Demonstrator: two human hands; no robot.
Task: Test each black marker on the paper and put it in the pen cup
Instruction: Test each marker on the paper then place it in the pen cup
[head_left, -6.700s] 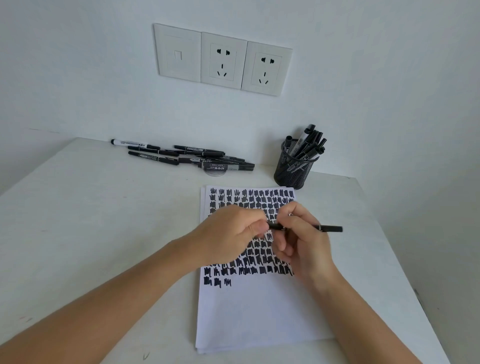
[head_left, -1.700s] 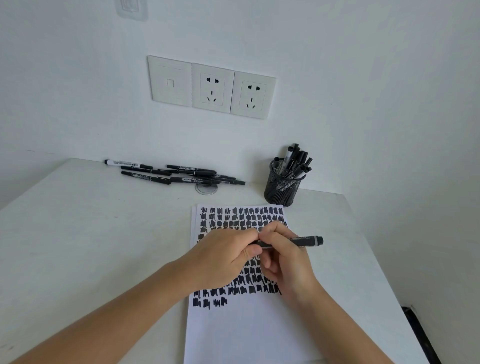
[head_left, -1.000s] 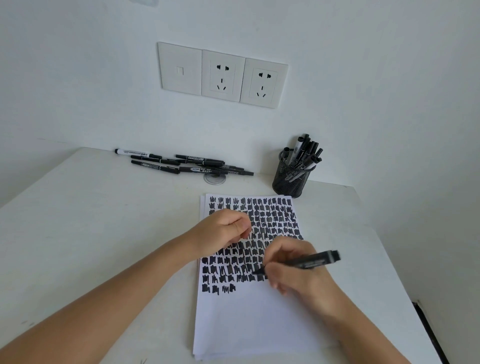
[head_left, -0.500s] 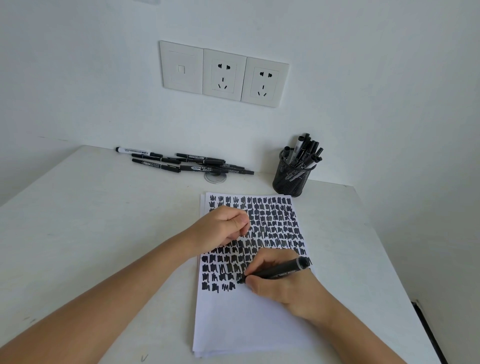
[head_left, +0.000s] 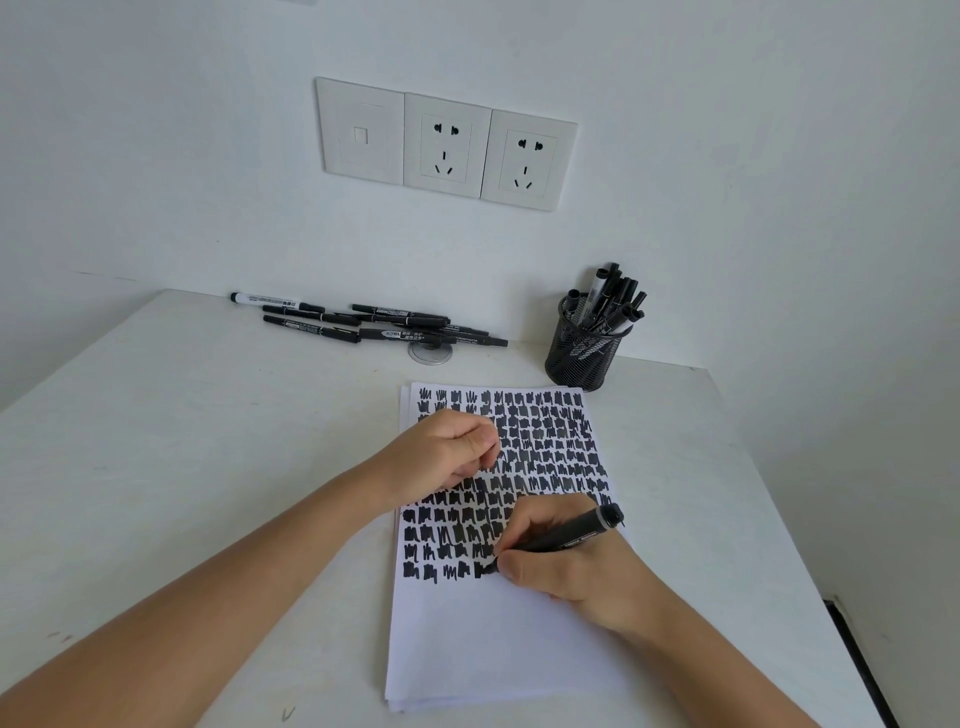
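Note:
A stack of white paper (head_left: 498, 639) lies on the table, its upper half filled with rows of black test scribbles. My right hand (head_left: 566, 566) grips a black marker (head_left: 566, 538) like a pen. Its tip touches the paper at the end of the lowest scribble row. My left hand (head_left: 447, 457) rests on the paper's upper left, its fingers curled around the cap, which is hidden inside them. The black mesh pen cup (head_left: 582, 353) stands at the back right with several markers in it. Several more black markers (head_left: 374, 327) lie in a loose pile at the back.
The white table (head_left: 182, 467) meets the wall at the back, and its right edge (head_left: 769, 493) drops to the floor. A round cable grommet (head_left: 428, 353) sits under the pile of markers. Wall sockets (head_left: 447, 145) are above.
My hands pulled apart, the left one taking the cap off. My right hand brought the marker down to the bottom row and has drawn a fresh black mark there.

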